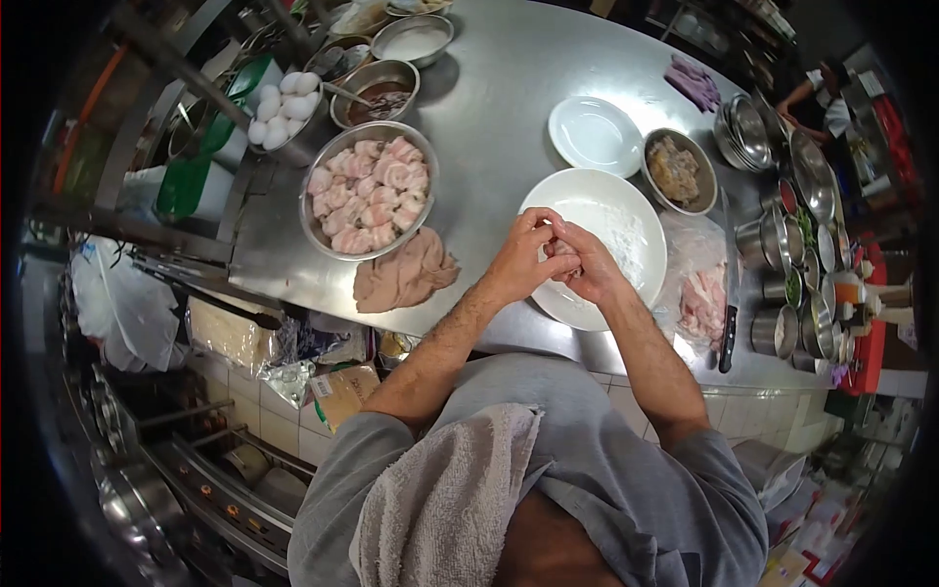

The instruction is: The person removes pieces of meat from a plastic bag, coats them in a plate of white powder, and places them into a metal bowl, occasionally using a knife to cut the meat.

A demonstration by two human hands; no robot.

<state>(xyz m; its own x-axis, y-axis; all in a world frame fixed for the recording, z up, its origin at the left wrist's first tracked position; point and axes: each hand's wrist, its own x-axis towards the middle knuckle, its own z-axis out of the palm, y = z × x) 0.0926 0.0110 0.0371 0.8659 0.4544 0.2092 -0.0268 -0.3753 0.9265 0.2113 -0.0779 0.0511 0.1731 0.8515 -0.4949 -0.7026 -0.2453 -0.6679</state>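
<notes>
Over a white plate [641,220] dusted with white powder, my left hand [516,262] and my right hand [591,266] meet, fingertips bent inward. Between them is a small piece of raw meat [561,252], mostly covered by the fingers. To the left, a steel bowl [311,217] is filled with rolled pieces of pale pink raw meat [372,191]. Right of the plate, flat slices of raw meat [702,301] lie on a clear plastic bag [690,245]. A steel bowl of brownish filling [675,171] sits beyond my right hand.
A knife [728,338] lies by the right edge. A brown cloth [406,274] is below the meat bowl. White eggs [285,110], a bowl of dark sauce [377,98] and a white dish [594,134] stand farther back. Another person [827,98] is at far right.
</notes>
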